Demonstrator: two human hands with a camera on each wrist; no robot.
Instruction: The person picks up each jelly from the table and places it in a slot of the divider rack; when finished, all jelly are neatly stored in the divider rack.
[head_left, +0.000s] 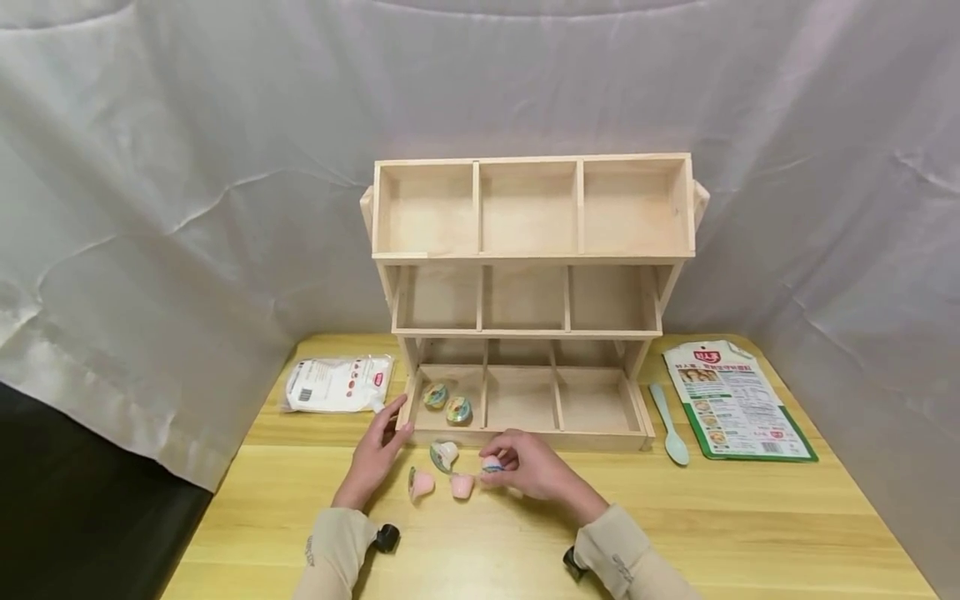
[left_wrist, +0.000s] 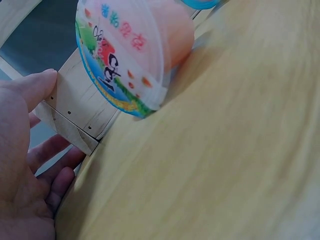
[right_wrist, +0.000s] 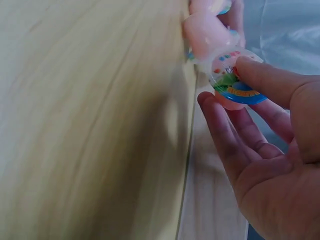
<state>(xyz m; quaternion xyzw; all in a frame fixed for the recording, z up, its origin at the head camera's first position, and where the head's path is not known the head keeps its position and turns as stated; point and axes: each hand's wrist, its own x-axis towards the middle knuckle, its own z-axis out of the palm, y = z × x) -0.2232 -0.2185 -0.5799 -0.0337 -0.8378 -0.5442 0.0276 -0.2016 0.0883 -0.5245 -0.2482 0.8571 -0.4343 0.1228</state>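
Observation:
My right hand (head_left: 532, 467) pinches a pink jelly cup (right_wrist: 239, 80) by its printed lid and body, just in front of the wooden rack (head_left: 517, 437). My left hand (head_left: 375, 458) grips the front left corner of the rack's bottom tier, thumb on the front board and fingers round the side. Between the hands, several jelly cups lie on the table: a pale one (head_left: 447, 452) by the rack, a pink one (head_left: 423, 484) on its side and another pink one (head_left: 462, 486). Two jelly cups (head_left: 434, 395) sit lid up in the bottom left compartment.
The rack has three tiers, each split into three compartments. Left of it lies a white spouted pouch (head_left: 337, 385). A pale green spoon (head_left: 669, 429) and a green-and-white packet (head_left: 738, 404) lie to the right. Grey cloth (head_left: 225, 167) hangs behind the table (head_left: 750, 517).

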